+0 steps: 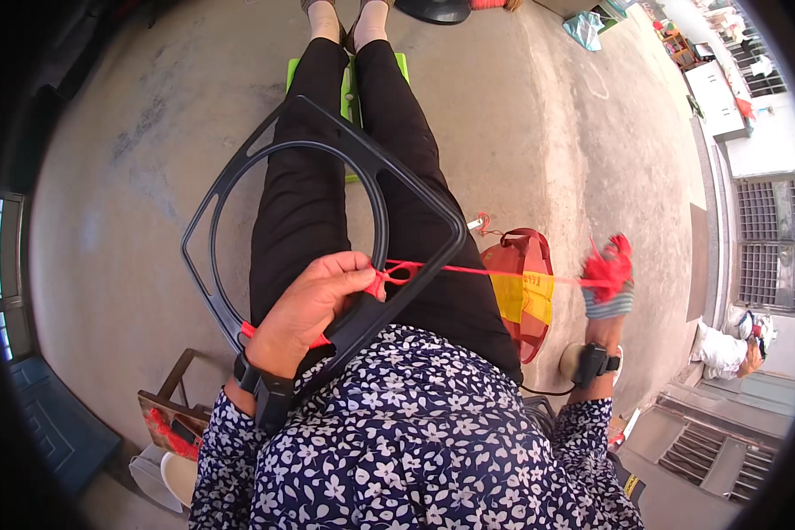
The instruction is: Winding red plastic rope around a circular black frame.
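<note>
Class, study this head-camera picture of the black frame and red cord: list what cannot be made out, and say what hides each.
- Left hand: its fingertips curl under, hiding how they pinch the thin red cord.
- Right hand: buried in a red cord bundle; grip unclear.
- Square black plastic frame with round opening: near corner hidden by hand and floral sleeve.
- Red bucket with yellow label: contents hidden, half behind the leg.
- Green stool: mostly under the legs.

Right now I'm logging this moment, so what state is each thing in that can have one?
Black frame: lying tilted across the lap, steadied by the left hand.
Red cord: pulled taut between the frame and the right hand, knotted at the frame's edge.
Left hand fingers: pinching the cord at the frame.
Right hand: shut around a red cord bundle.
Red basket: on the ground, holding something yellow.
</note>
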{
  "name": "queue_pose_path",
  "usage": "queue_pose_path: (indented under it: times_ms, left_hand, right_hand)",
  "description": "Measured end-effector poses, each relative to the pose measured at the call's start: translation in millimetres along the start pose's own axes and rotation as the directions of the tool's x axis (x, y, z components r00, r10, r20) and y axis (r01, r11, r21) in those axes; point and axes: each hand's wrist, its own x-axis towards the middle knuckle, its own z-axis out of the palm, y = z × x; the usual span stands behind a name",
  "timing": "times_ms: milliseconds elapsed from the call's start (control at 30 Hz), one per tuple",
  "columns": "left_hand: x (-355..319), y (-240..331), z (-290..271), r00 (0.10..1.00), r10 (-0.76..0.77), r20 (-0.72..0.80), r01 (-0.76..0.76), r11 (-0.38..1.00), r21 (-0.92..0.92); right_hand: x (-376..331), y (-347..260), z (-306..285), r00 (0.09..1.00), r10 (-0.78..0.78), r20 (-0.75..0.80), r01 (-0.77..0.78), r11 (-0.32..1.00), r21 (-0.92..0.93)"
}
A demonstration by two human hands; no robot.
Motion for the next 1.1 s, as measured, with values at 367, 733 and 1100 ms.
queue_pose_path:
  times_ms: [367, 733, 1100]
  left_hand:
    - [7, 6, 1, 0.995, -0.018, -0.095, 0.009, 0.995, -0.1]
    - [5, 0, 3, 0.986, 0.075, -0.151, -0.064, 0.995, 0.075]
    - [5, -1, 1, 0.99, 0.112, -0.083, -0.11, 0.994, 0.029]
  right_hand:
    - [-42, 153, -204, 0.83, 0.558, 0.012, -0.254, 0.359, 0.898]
    - [5, 5, -30, 0.764, 0.646, -0.006, -0.532, 0.633, 0.562]
    - [-37, -140, 193, 0.247, 0.445, 0.861, -0.627, 0.751, -0.208]
